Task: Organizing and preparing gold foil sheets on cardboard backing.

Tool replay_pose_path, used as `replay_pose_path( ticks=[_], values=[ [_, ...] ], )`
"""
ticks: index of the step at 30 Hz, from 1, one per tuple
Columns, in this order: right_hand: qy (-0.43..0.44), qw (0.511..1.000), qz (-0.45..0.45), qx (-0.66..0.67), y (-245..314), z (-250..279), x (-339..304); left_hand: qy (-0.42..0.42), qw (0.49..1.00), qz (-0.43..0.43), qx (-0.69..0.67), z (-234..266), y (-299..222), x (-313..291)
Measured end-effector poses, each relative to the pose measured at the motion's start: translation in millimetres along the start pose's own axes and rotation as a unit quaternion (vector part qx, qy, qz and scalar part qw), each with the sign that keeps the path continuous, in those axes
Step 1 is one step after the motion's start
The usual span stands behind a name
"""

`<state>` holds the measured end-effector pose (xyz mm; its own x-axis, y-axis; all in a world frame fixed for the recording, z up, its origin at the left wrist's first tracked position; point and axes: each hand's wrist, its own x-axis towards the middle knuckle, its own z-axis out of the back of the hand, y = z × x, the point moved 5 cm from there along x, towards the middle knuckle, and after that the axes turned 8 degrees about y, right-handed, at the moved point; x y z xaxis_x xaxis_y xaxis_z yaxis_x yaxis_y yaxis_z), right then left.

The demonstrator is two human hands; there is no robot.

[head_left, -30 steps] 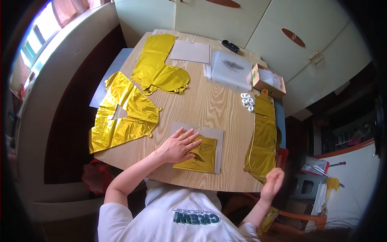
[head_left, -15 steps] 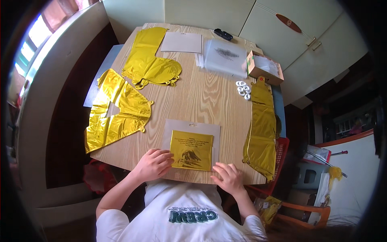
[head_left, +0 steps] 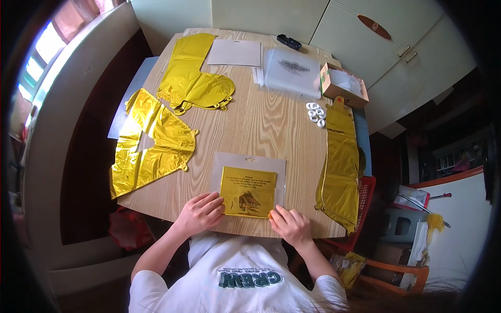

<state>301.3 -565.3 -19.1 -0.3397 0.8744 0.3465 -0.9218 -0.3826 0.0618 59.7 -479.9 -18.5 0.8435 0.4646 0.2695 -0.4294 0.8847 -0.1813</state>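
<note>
In front of me at the table's near edge lies a flat packet (head_left: 249,193): a folded gold foil balloon with dark printing, in a clear bag with a pale card that has a hanging slot. My left hand (head_left: 202,213) is closed at the packet's lower left edge, its fingers curled together and the thumb hidden. At the lower right corner, my right hand (head_left: 291,224) pinches the packet's edge. A small orange spot shows at its fingertips; I cannot make out what it is.
Flat gold foil balloons lie at left (head_left: 156,141), far left (head_left: 193,78) and right (head_left: 338,172). Farther back are a pale card (head_left: 235,53), a stack of clear bags (head_left: 292,73), a cardboard box (head_left: 343,86) and a black object (head_left: 289,43). Several white rolls (head_left: 316,115) lie near the box.
My right hand has moved slightly left and its fingers have closed in on the packet's lower right corner. The left hand has barely moved. The packet lies almost where it was.
</note>
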Motion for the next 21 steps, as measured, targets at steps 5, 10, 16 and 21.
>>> replay_pose_path(
  ticks=[5,10,16,21],
  values=[
    [-0.012,1.000,0.007,0.002,3.2,-1.6,1.1,-0.013,1.000,-0.002,0.015,-3.7,0.1,-0.8],
    [-0.016,1.000,0.009,0.005,4.9,-0.5,3.9,-0.019,1.000,0.001,0.003,-2.2,1.3,-0.5],
    [-0.006,1.000,0.006,0.013,5.4,-1.6,5.6,-0.009,1.000,0.001,0.000,1.5,-0.5,1.1],
    [-0.004,1.000,0.007,0.004,6.1,-2.2,5.4,-0.011,1.000,-0.013,0.018,-2.5,-0.3,-1.3]
  ],
)
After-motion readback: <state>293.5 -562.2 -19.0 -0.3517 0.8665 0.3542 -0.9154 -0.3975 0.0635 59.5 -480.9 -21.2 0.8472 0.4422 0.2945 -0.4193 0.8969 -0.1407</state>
